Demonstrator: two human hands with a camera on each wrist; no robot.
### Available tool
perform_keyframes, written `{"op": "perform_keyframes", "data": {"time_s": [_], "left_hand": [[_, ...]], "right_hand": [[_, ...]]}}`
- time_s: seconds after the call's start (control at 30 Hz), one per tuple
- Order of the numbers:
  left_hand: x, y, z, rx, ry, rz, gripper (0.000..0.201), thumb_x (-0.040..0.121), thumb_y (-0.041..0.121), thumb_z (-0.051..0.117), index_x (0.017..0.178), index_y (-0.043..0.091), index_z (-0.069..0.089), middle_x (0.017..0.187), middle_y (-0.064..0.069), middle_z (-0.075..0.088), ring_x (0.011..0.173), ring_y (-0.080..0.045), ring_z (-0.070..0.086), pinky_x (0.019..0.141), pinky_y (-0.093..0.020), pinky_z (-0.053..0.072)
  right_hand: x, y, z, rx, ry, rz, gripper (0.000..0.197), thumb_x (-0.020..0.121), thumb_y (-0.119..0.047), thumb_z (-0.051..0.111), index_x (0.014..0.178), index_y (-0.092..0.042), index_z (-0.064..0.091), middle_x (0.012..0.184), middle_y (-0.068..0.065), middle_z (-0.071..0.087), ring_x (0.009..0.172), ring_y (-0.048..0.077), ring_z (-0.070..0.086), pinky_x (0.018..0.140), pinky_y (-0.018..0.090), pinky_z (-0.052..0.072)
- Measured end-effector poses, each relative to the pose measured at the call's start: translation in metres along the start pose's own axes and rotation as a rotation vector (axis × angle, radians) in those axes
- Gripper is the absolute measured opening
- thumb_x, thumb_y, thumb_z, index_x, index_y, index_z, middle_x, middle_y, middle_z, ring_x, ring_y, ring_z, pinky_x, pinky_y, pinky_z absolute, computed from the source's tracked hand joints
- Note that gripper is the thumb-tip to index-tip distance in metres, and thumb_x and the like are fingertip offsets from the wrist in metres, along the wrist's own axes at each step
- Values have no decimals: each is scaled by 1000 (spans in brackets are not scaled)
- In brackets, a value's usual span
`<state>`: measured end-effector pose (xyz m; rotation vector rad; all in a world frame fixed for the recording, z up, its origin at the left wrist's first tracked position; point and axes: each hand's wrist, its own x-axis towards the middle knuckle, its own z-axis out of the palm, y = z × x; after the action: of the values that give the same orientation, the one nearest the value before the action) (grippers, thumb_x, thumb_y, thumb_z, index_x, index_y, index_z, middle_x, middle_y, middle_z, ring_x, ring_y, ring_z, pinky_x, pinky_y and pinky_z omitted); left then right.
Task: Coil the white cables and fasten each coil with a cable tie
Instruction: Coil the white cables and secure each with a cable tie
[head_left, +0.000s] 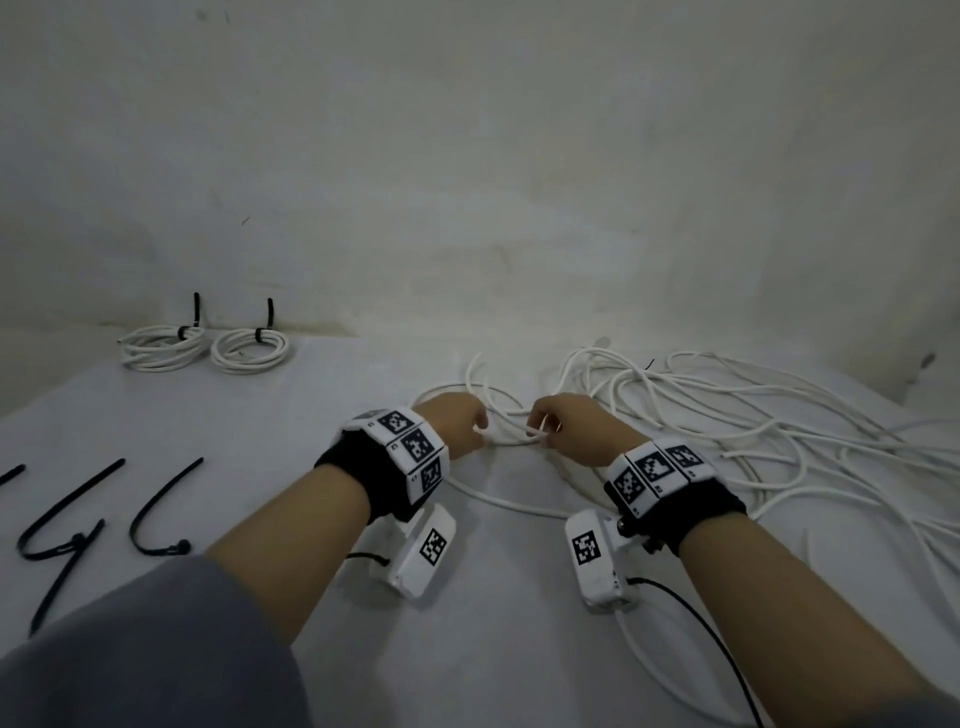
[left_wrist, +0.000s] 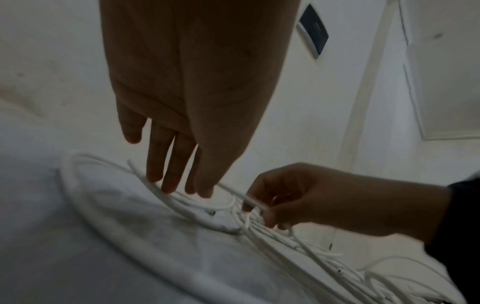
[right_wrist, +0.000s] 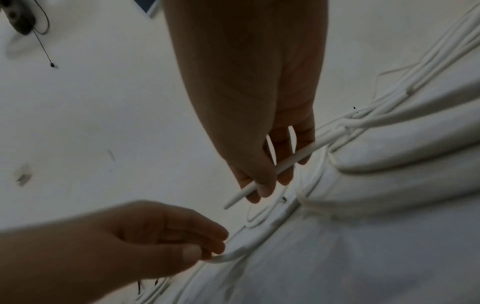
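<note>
Right hand (right_wrist: 262, 164) pinches a cable (right_wrist: 283, 170) near its free end; left hand (right_wrist: 166, 244) pinches a run of cable close by, mid-desk (head_left: 260, 415). Loose tangle (head_left: 727, 415) toward the right edge. Risk: pulling slack could drag the tangle into knots. Only the head view shows two tied coils (head_left: 205, 345) at the far left and black ties (head_left: 156, 509) at the near left.
</note>
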<state>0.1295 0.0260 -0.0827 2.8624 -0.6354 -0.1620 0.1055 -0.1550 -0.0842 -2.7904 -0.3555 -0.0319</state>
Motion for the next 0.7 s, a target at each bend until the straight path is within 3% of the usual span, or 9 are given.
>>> {"op": "perform_keyframes", "data": {"time_s": [0.1,0.2,0.27,0.33,0.37,0.5,0.6,0.7], "left_hand": [[2,6,8,-10,135,-23,48,89,36,61,127,13,47,132,-11,45,120,-29,46,99,-37,39],[-3,23,2,-83,360,110,61,80,42,70,123,11,39,122,-12,37,109,-30,43,92,-39,41],[-5,35,-7,-40,367,218,47,87,38,62,122,13,43,118,-9,43,106,-28,45,90,-37,40],[-8,44,-19,-110,305,313,16,96,26,49,104,13,54,99,-3,54,97,-26,54,77,-28,37],[-9,47,-24,-185,288,348,13,98,20,45,92,14,55,89,-2,56,89,-26,57,68,-25,35],[-14,46,-40,-404,410,384,29,100,19,40,72,19,47,68,-2,52,63,-22,58,56,-22,39],[-20,41,-53,-525,501,359,33,101,18,39,69,21,45,62,3,44,54,-13,47,50,-15,35],[-24,38,-59,-625,573,345,35,100,18,40,66,22,46,56,8,41,48,-5,36,51,-21,31]], "right_hand": [[-12,5,-17,11,3,-42,20,87,-1,57,98,-13,69,82,-3,59,78,11,53,61,16,39],[-23,4,-31,-47,-9,-102,17,89,-7,59,101,-14,70,86,-1,60,79,11,53,69,20,38],[-28,1,-41,-63,71,-161,16,90,-11,61,103,-12,70,88,1,58,81,12,51,75,23,39],[-32,0,-53,-17,193,-183,15,90,-14,61,101,-13,70,87,1,56,80,12,49,75,24,37],[-35,-1,-61,25,239,-181,13,90,-14,60,99,-13,69,85,0,55,77,11,48,71,23,35],[-43,11,-89,103,312,-191,9,90,-11,58,86,-17,64,73,-8,57,69,2,50,64,19,37],[-49,35,-106,126,355,-143,13,90,-8,58,83,-18,61,76,-12,62,71,-13,55,65,4,35],[-54,47,-118,147,397,-115,8,92,-9,57,88,-15,60,82,-7,65,77,-7,58,67,1,36]]}}
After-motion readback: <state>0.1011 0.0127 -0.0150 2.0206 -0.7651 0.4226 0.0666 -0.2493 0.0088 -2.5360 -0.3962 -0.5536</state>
